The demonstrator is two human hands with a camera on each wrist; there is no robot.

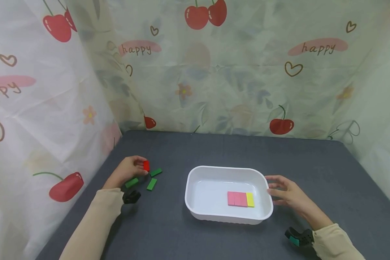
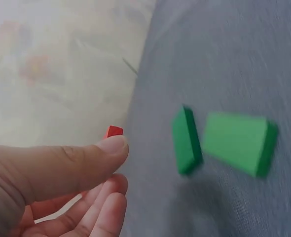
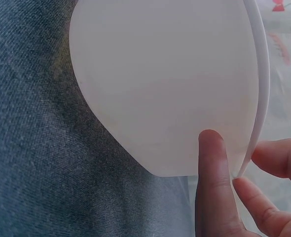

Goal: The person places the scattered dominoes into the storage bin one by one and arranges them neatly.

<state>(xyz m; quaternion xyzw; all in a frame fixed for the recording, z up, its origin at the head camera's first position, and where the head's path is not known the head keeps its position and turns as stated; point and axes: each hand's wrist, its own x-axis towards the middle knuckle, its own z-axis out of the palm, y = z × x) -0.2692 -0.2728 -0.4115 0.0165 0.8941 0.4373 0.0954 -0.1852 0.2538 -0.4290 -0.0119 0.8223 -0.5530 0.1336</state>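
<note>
My L hand (image 1: 127, 173) is on the far L of the table (image 1: 214, 240), pinching the red block (image 1: 146, 165) btwn thumb & fingers; only a small end of it pokes out past my thumb in the L wrist view. Three green blocks (image 1: 151, 184) lie on the table around that hand: one just beside my wrist, two a bit to the R, near each other but apart.

My R hand (image 1: 289, 193) is at the R end of the white tub (image 1: 208, 196), fingers spread loosely & touching its rim/outer wall. Tub sits upright approx. mid-table, well R of the green blocks. In its R half, on the floor, pink blocks (image 1: 237, 199) lie flat in a row w/ a yellow block (image 1: 250, 199) touching their R side.

Sleeves (image 1: 95, 220) are cream; a black wrist strap (image 1: 299, 237) w/ a teal bit shows by my R cuff. Curtain (image 1: 234, 83) w/ cherries, hearts & "happy" hangs on the far side + L & R.
</note>
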